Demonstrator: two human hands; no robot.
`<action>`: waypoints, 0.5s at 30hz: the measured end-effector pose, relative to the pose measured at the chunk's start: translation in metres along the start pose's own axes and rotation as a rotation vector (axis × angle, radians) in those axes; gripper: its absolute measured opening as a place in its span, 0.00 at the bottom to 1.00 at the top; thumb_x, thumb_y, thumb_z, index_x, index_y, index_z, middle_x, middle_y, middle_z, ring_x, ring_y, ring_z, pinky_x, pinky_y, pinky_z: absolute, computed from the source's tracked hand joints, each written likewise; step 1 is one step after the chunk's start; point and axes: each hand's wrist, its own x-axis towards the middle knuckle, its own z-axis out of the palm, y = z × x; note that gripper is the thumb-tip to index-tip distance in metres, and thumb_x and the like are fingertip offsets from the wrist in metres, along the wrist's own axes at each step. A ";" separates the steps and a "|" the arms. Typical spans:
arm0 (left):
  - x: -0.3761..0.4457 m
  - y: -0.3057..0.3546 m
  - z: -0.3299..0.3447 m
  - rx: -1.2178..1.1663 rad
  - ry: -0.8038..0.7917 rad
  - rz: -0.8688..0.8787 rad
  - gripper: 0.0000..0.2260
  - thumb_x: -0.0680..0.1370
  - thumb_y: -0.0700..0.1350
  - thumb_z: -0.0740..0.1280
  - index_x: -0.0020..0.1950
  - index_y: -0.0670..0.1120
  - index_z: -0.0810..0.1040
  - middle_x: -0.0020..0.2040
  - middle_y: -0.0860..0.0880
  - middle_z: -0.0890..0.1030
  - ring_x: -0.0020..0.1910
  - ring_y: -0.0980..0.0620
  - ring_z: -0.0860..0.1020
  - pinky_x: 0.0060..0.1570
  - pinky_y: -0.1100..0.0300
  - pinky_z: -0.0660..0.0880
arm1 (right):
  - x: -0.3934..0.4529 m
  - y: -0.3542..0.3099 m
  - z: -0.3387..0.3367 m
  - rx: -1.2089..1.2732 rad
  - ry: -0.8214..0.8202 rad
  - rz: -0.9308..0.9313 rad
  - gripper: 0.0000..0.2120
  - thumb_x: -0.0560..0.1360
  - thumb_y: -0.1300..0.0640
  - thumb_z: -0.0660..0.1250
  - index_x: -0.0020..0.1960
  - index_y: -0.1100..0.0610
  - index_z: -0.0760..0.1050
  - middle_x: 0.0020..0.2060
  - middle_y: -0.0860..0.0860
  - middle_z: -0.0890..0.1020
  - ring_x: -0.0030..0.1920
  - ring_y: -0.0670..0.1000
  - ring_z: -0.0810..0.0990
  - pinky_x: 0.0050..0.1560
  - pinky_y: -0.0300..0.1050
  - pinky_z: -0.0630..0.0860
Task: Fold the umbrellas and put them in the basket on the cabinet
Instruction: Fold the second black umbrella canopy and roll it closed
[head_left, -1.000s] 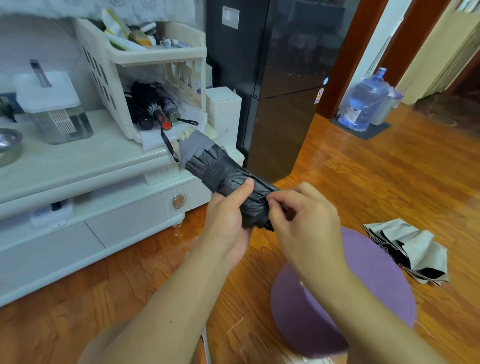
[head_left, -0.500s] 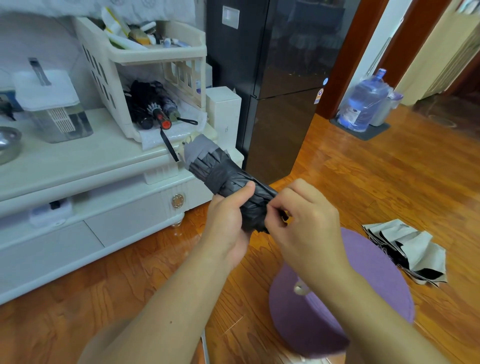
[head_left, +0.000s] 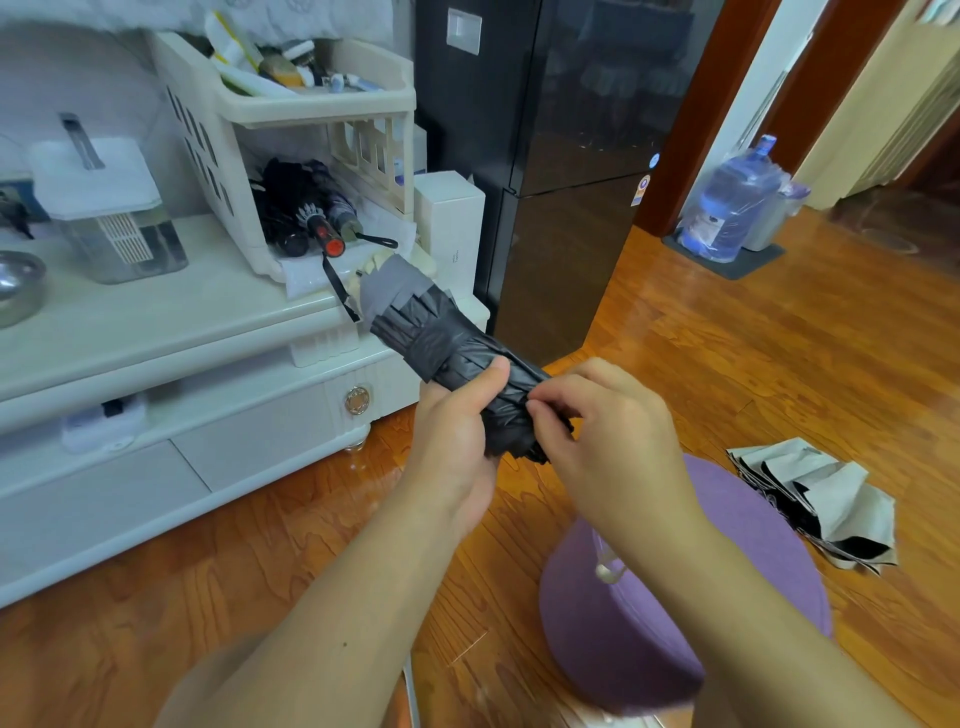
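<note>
A rolled black and grey umbrella points up and left toward the cabinet. My left hand grips its lower part, thumb across the fabric. My right hand pinches the fabric at the same end, fingers curled on it. The cream basket lies on its side on the white cabinet, with folded dark umbrellas inside, one with a red tip. Another umbrella, beige and black, lies loosely collapsed on the floor at the right.
A purple round stool stands under my right forearm. A black fridge rises behind the cabinet's right end. A white box, a clear container and a metal bowl sit on the cabinet. A water bottle stands by the doorway.
The umbrella has shifted slightly right and lower in my hands. My right fingers have moved along the fabric at its near end. Both hands keep their hold.
</note>
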 end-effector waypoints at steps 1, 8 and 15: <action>0.001 0.000 0.000 0.006 0.000 -0.001 0.17 0.79 0.38 0.70 0.67 0.39 0.75 0.57 0.39 0.84 0.55 0.42 0.85 0.55 0.47 0.82 | 0.001 0.000 -0.001 -0.008 -0.011 -0.013 0.03 0.76 0.58 0.72 0.48 0.54 0.85 0.40 0.47 0.80 0.41 0.48 0.78 0.38 0.41 0.74; 0.004 -0.008 -0.003 0.239 -0.002 0.094 0.20 0.79 0.41 0.72 0.69 0.46 0.72 0.58 0.43 0.83 0.58 0.44 0.83 0.60 0.43 0.80 | 0.016 -0.001 -0.011 -0.211 -0.184 -0.170 0.07 0.75 0.59 0.71 0.38 0.54 0.80 0.34 0.48 0.74 0.35 0.51 0.72 0.30 0.43 0.67; 0.003 -0.001 -0.003 0.090 -0.034 0.000 0.15 0.79 0.38 0.71 0.65 0.39 0.76 0.51 0.42 0.85 0.52 0.44 0.85 0.57 0.45 0.81 | 0.012 -0.001 -0.014 -0.064 -0.004 -0.183 0.08 0.74 0.64 0.68 0.37 0.58 0.73 0.35 0.49 0.72 0.36 0.52 0.69 0.32 0.47 0.66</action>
